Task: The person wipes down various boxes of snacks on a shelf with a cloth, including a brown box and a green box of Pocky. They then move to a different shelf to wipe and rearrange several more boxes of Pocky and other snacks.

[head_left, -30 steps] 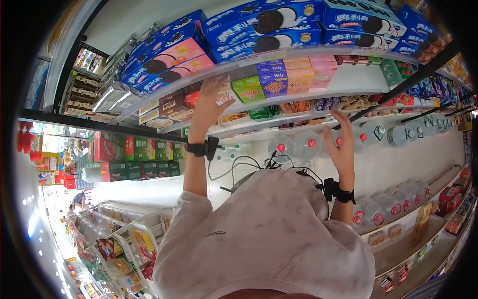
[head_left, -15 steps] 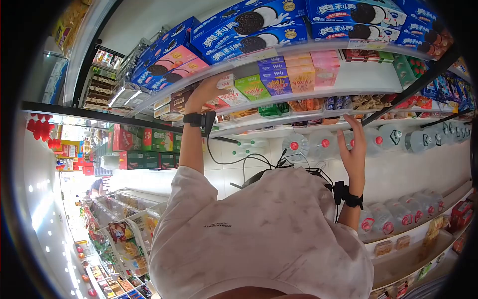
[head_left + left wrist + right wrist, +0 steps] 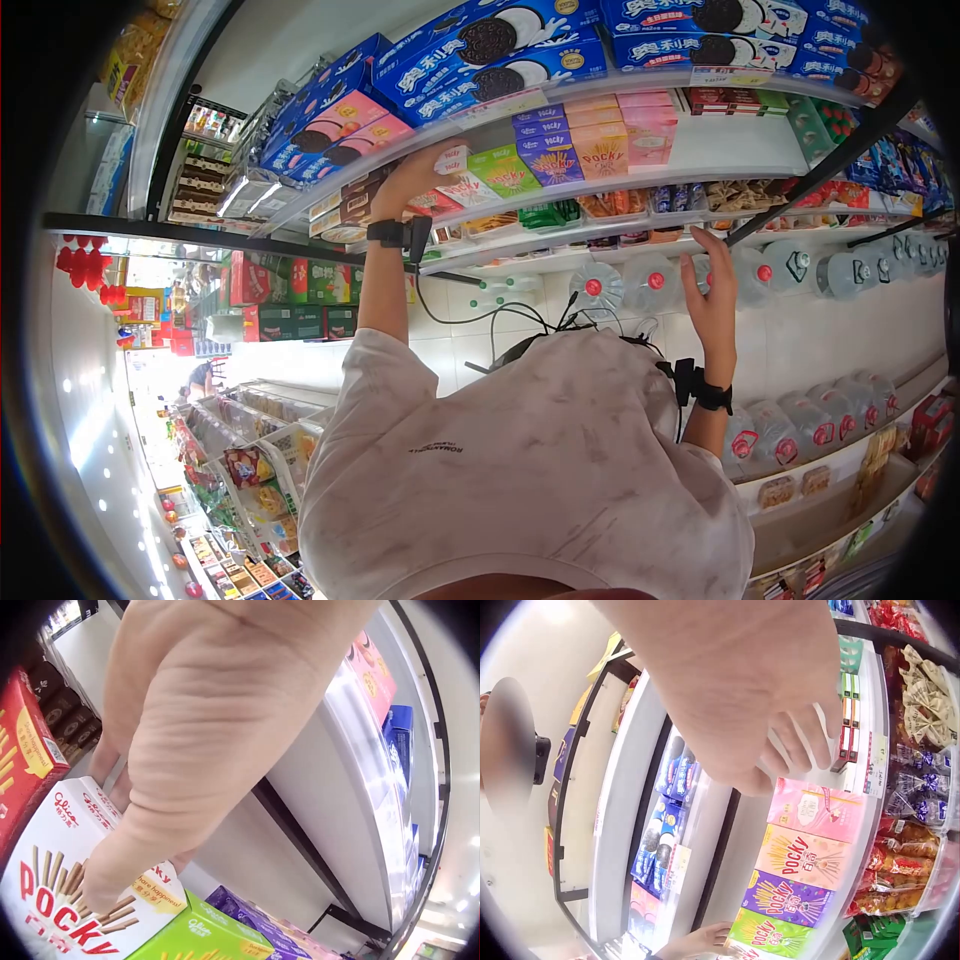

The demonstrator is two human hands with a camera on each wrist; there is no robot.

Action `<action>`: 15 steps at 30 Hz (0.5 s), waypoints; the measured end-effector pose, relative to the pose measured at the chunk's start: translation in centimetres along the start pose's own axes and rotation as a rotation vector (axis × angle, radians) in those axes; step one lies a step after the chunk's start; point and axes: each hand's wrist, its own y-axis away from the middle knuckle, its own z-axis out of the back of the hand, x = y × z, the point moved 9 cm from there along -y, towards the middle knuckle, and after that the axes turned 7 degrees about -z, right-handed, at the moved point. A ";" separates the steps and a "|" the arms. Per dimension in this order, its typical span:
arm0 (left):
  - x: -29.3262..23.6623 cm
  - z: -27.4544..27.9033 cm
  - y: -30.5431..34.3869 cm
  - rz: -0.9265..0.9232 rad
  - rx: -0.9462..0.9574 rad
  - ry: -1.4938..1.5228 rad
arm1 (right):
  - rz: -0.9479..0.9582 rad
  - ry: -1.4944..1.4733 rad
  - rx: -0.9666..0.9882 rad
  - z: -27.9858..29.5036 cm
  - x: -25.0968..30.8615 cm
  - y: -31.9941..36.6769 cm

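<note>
In the head view my left hand (image 3: 412,185) reaches onto the shelf under the blue cookie boxes and grips the top of a white Pocky box (image 3: 46,838). The left wrist view has the thumb pressed on the box's front, with the other fingers behind its top edge. A red box (image 3: 24,754) stands on one side of it, a green Pocky box (image 3: 506,172) on the other. My right hand (image 3: 714,300) is raised before the lower shelf, holding nothing, its fingers apart. Its wrist view has the hand overlapping the shelf near a pink Pocky box (image 3: 817,808).
Purple (image 3: 552,160) and orange Pocky boxes (image 3: 604,155) continue the row. Blue cookie boxes (image 3: 490,50) fill the shelf above. Bagged snacks (image 3: 610,205) lie on the shelf below, and large water bottles (image 3: 650,285) stand lower. A black shelf post (image 3: 800,190) rises at the right.
My left hand, earlier spread out in front of the row, has reached in and taken hold of the white Pocky box's top. The head view has shifted slightly; the right hand stays raised.
</note>
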 end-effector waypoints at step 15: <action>-0.2 0.0 0.2 -0.010 -0.045 -0.034 | 0.010 0.019 0.018 -1.1 0.3 0.3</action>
